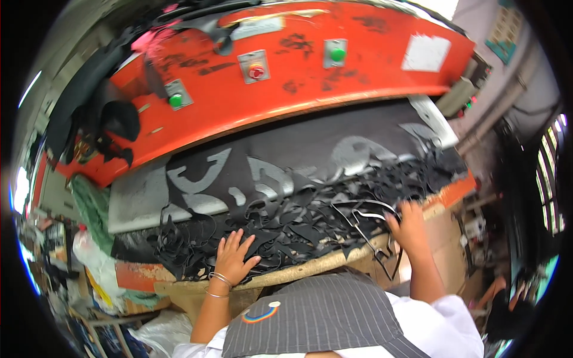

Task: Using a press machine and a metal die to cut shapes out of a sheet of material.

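My left hand (235,259) rests palm down with spread fingers on a heap of black material scraps (298,218) along the front of the work table. A bangle circles that wrist. My right hand (410,228), at the right end of the heap, has its fingers closed on a thin metal cutting die (360,228). The die is an open, curved outline of steel strip, tilted over the scraps and reaching past the table edge. Behind the heap lies a black sheet (280,149) with shaped cutouts, through which a pale cutting board (140,200) shows.
A red press machine (370,65) spans the far side, with green buttons (338,55) and a red button (256,71). Dark material (98,119) hangs at its left. Green cloth (92,206) and a plastic bag (95,256) sit left. The table's worn front edge (316,262) runs before me.
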Demonstrator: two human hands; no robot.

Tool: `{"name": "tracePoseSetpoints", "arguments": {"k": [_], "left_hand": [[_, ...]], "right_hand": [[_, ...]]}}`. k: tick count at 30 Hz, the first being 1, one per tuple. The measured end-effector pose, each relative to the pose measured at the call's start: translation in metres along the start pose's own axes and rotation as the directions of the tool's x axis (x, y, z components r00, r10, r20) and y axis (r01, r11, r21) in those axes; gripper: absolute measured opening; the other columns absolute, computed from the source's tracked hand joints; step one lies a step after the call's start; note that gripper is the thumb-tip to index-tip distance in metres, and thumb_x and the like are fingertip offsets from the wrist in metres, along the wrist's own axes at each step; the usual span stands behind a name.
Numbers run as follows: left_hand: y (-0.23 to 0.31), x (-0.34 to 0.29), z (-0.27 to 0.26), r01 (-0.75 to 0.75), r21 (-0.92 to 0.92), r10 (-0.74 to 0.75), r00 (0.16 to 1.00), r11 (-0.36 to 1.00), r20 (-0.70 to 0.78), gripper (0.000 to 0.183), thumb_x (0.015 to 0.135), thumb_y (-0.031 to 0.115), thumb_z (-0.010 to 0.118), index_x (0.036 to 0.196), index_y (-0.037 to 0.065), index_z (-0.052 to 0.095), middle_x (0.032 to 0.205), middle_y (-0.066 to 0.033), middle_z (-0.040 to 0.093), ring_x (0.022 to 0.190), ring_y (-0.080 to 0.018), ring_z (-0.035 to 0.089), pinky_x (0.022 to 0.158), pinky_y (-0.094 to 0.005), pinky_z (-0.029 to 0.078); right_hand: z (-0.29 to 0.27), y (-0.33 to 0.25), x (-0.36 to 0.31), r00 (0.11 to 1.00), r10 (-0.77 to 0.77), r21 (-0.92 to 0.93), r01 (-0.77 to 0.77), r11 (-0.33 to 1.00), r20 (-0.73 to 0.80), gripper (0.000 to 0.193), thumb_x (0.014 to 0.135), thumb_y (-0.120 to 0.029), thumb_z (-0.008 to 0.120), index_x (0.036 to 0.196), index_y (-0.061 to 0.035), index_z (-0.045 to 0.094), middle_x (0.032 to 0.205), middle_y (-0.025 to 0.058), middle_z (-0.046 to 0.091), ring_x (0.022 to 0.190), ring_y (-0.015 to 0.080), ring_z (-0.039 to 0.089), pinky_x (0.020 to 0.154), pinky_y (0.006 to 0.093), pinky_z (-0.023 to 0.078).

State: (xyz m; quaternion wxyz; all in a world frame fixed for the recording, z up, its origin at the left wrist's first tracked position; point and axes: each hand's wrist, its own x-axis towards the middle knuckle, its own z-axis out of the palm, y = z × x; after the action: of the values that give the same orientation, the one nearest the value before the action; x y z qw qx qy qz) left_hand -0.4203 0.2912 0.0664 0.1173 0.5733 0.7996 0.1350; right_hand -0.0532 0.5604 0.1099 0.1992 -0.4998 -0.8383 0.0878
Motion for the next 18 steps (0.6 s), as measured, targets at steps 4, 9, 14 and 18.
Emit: {"name": "tracePoseSetpoints", "arguments": {"k": [4, 9, 14, 18], "left_hand": [[0.005, -0.005, 0.001, 0.001, -0.013, -0.001, 1.000, 1.000, -0.006, 0.061, 0.089, 0.050, 0.056, 0.141, 0.019, 0.049, 0.151, -0.0174, 0.035, 0.141, -0.0352, 0.029, 0.115, -0.0501, 0.017], [0.008, -0.007, 0.001, -0.010, -0.010, 0.010, 1.000, 1.000, 0.011, 0.061, 0.089, 0.052, 0.055, 0.141, 0.021, 0.047, 0.151, -0.0170, 0.036, 0.141, -0.0348, 0.029, 0.115, -0.0509, 0.018], [0.009, -0.005, -0.001, -0.006, -0.028, 0.006, 1.000, 1.000, -0.020, 0.061, 0.088, 0.050, 0.057, 0.140, 0.020, 0.049, 0.150, -0.0175, 0.036, 0.140, -0.0356, 0.031, 0.114, -0.0518, 0.018], [0.007, 0.000, -0.002, -0.014, -0.040, 0.013, 1.000, 0.999, -0.018, 0.060, 0.088, 0.049, 0.057, 0.140, 0.018, 0.050, 0.148, -0.0195, 0.037, 0.139, -0.0372, 0.032, 0.113, -0.0531, 0.020]], "right_hand": [[-0.017, 0.001, -0.051, 0.983, 0.133, 0.077, -0.143, 0.987, 0.127, 0.048, 0.083, -0.021, 0.070, 0.119, 0.0037, 0.048, 0.110, 0.0283, 0.056, 0.103, 0.0466, 0.055, 0.086, 0.0484, 0.047], [-0.015, 0.018, -0.057, 0.908, 0.307, 0.092, -0.345, 0.934, 0.284, 0.023, 0.085, -0.014, 0.066, 0.095, 0.0029, 0.054, 0.088, 0.0265, 0.064, 0.084, 0.0445, 0.062, 0.074, 0.0481, 0.048], [-0.039, 0.028, -0.036, 0.861, 0.318, 0.236, -0.430, 0.871, 0.396, 0.011, 0.089, -0.009, 0.058, 0.085, 0.0013, 0.056, 0.069, 0.0141, 0.064, 0.054, 0.0223, 0.062, 0.051, 0.0360, 0.047], [-0.068, 0.015, 0.015, 0.896, 0.144, 0.366, -0.312, 0.877, 0.420, 0.011, 0.089, -0.002, 0.056, 0.097, 0.0017, 0.064, 0.079, 0.0017, 0.062, 0.069, 0.0091, 0.056, 0.062, 0.0279, 0.046]]}}
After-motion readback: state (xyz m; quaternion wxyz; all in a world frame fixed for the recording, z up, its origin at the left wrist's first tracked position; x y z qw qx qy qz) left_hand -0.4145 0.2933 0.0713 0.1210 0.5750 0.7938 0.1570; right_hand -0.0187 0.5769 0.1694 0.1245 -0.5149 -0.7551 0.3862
